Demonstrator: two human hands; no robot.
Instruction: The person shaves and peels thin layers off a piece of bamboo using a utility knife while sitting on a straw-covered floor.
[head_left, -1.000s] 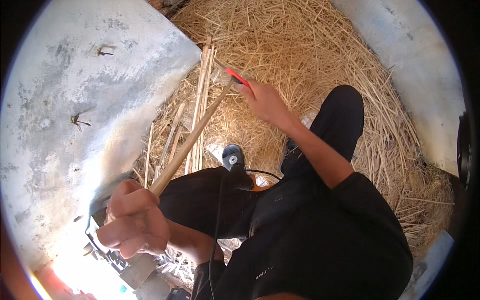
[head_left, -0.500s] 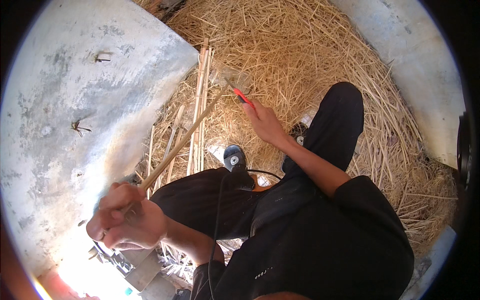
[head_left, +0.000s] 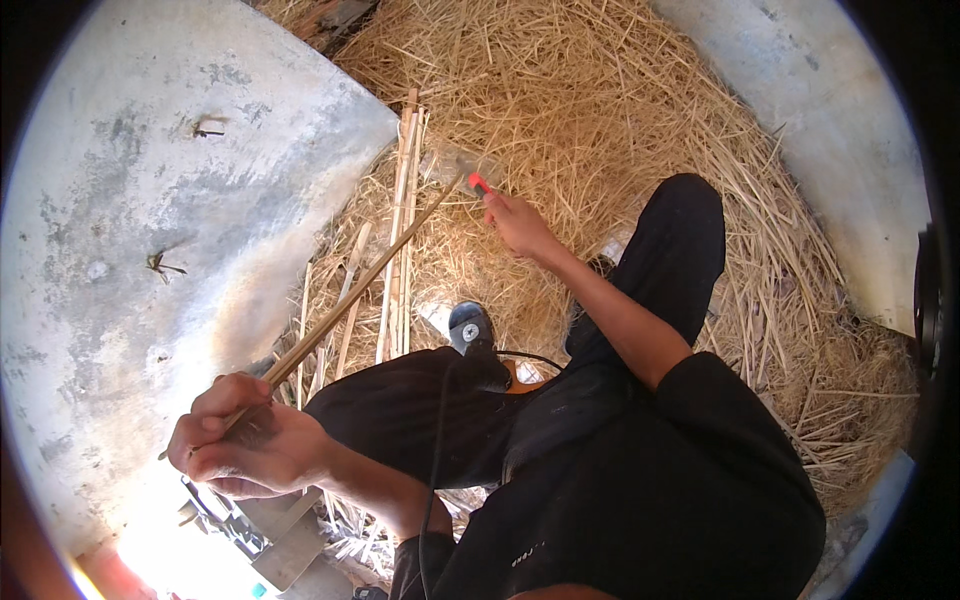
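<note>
My left hand (head_left: 265, 445), at the lower left, is closed around a long, thin bamboo strip (head_left: 362, 282). The strip slants up and to the right, its far end reaching toward the middle of the view. Close to that far end, my right hand (head_left: 518, 226) grips a red and black cutter knife (head_left: 478, 185). Its thin blade shows faintly beside the strip's tip; whether the two touch I cannot tell.
Loose straw-like shavings (head_left: 570, 110) cover the ground. Several pale split strips (head_left: 398, 250) lie beyond my left knee. Weathered, grey-white walls or slabs stand at left (head_left: 110, 190) and right (head_left: 830, 140). A black cable (head_left: 438, 430) crosses my lap.
My right hand has shifted slightly left with the knife, which now points more steeply. The bamboo strip has tilted a little, and my left hand has opened its grip angle slightly around it.
</note>
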